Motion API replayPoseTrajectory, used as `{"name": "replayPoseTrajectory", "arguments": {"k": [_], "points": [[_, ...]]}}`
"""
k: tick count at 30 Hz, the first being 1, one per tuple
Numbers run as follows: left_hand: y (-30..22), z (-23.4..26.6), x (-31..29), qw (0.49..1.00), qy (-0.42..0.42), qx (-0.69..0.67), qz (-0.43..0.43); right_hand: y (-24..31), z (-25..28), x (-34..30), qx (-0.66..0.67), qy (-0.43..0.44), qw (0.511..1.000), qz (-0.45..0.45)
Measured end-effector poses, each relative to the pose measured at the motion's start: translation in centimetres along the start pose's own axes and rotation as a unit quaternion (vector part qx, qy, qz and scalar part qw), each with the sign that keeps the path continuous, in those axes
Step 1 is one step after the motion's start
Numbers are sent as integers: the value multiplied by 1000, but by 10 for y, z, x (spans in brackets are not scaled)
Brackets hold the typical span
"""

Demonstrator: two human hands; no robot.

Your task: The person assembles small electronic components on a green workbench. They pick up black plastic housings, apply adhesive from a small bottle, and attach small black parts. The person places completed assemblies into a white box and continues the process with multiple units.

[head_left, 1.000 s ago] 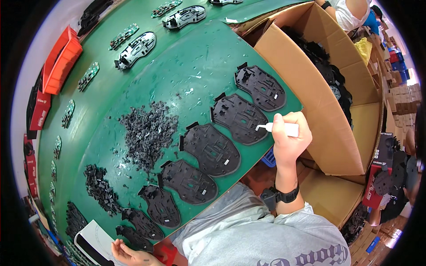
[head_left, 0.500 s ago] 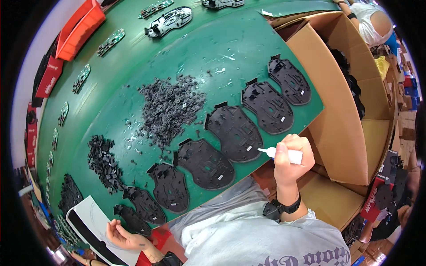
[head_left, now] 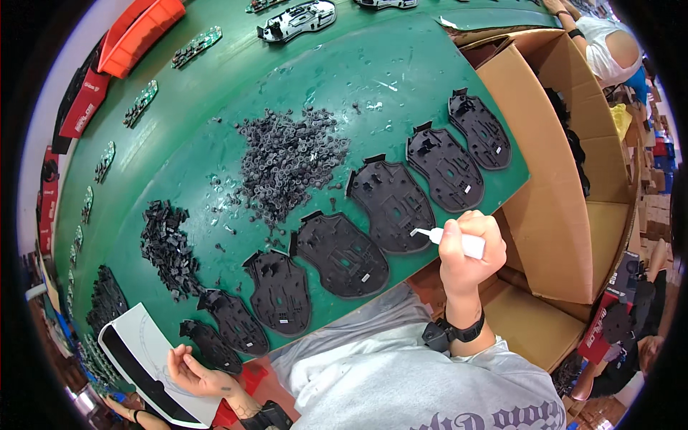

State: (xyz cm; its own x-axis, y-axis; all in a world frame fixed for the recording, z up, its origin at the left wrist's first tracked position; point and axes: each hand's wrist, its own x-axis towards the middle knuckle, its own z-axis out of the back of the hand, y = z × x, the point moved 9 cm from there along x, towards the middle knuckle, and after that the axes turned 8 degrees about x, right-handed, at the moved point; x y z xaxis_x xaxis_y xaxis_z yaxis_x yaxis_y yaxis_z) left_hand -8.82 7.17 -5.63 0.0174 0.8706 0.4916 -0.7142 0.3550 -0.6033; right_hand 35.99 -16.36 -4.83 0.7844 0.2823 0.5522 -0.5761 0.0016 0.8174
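Note:
My right hand is closed around a small white squeeze bottle with a thin nozzle, its tip over the lower part of a black mouse base shell. Whether the tip touches the shell I cannot tell. This shell lies in a curved row of several like it, among them one to its left and one to its right, inner sides up. My left hand is open and holds nothing, palm up with loosely bent fingers. It is beside the smallest-looking shell and over a white sheet or box flap.
A heap of small dark round parts and a pile of black pieces lie on the green table. Circuit boards line the far side near an orange bin. A large cardboard box stands at the right.
My right hand has brought the bottle's nozzle from the lower edge of the shell further in over it. The camera view has shifted slightly; my left hand stays open.

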Motion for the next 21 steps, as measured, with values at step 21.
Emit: {"name": "replayPoseTrajectory", "arguments": {"k": [21], "points": [[-3, 2, -3, 999, -15, -37, -22, 28, -34, -37, 92, 93, 991, 9]]}}
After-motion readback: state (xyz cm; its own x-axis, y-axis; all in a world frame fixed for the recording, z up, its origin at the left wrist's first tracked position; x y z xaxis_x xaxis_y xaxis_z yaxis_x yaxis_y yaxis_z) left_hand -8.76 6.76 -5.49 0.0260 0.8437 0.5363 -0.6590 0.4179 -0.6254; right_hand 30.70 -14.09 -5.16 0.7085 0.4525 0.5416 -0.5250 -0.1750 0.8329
